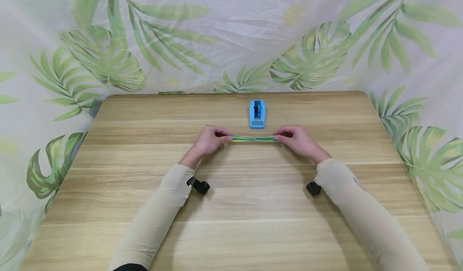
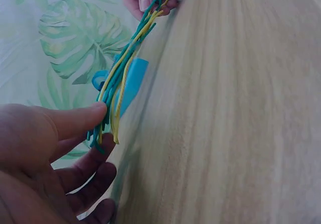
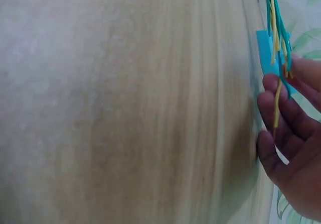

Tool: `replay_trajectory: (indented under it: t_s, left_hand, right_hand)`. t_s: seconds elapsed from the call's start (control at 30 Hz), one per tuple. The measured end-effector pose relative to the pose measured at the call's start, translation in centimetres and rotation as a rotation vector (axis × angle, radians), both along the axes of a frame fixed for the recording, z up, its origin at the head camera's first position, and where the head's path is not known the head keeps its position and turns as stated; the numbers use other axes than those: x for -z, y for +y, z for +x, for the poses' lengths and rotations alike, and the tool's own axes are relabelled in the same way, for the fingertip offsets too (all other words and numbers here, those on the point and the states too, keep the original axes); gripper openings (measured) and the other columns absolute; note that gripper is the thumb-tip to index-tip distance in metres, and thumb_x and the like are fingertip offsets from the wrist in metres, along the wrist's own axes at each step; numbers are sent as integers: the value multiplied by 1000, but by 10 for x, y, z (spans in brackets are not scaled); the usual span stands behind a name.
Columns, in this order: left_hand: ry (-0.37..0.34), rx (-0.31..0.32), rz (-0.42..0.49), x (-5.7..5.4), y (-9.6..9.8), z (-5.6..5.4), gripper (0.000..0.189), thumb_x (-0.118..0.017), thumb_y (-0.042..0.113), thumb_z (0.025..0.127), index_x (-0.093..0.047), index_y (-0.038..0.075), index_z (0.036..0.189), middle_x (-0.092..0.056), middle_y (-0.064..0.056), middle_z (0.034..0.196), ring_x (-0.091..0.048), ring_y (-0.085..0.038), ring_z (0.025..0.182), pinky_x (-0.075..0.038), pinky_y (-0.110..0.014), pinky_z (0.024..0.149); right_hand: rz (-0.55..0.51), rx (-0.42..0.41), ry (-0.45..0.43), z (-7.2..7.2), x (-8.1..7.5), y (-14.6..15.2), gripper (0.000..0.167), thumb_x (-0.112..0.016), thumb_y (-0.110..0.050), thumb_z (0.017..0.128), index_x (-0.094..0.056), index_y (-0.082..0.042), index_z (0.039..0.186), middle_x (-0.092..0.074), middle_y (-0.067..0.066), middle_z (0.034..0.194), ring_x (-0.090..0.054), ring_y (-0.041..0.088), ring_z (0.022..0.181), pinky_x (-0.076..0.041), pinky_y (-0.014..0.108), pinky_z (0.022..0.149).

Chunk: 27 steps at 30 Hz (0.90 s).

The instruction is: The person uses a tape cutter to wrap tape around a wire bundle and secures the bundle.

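A thin bundle of green and yellow wires (image 1: 253, 138) stretches level between the two hands in the head view. My left hand (image 1: 211, 140) pinches its left end between thumb and fingers; loose wire ends poke out past the thumb (image 2: 83, 121) in the left wrist view. At the right end, my right hand (image 1: 297, 140) pinches the bundle. In the right wrist view, several wire ends (image 3: 277, 106) hang unevenly across the right fingers. Just behind the bundle stands a light blue tape dispenser (image 1: 257, 123), touched by neither hand.
The wood-grain table (image 1: 249, 206) has its far edge right behind the dispenser. A leaf-print cloth (image 1: 246, 33) hangs behind and around the table. Small black cameras (image 1: 203, 187) are strapped at both wrists.
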<state>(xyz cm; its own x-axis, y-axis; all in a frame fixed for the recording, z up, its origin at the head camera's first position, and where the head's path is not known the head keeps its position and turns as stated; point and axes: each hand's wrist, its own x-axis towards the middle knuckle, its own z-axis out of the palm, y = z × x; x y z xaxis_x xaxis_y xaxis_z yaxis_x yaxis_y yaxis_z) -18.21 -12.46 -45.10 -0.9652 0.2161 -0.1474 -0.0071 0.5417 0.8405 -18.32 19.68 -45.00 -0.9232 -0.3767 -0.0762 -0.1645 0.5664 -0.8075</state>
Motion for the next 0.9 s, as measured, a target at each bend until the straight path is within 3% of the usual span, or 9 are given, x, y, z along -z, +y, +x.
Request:
replay_trajectory:
  t_s: [0.4, 0.7, 0.9]
  left_hand:
    - [0, 12, -96, -2, 2, -3, 13, -78, 16, 90, -80, 8, 101, -74, -6, 100, -62, -19, 92, -48, -32, 80]
    - [-6, 21, -81, -2, 1, -3, 14, -78, 14, 90, -79, 8, 102, -72, -6, 97, -59, -18, 88, -46, -30, 75]
    - [-1, 55, -58, 3, -4, -1, 21, -79, 15, 89, -77, 6, 107, -70, -7, 99, -57, -20, 88, -47, -32, 76]
  right_hand:
    - [87, -31, 42, -5, 2, -5, 14, -68, -14, 98, -74, -7, 108, -70, 8, 106, -60, 23, 96, -48, 40, 87]
    - [107, -30, 43, -6, 2, -5, 16, -68, -15, 98, -74, -7, 110, -70, 8, 105, -60, 23, 94, -48, 40, 85]
    - [61, -8, 23, -1, 4, 2, 20, -69, -17, 98, -72, -6, 115, -69, 8, 109, -59, 24, 97, -48, 40, 86]
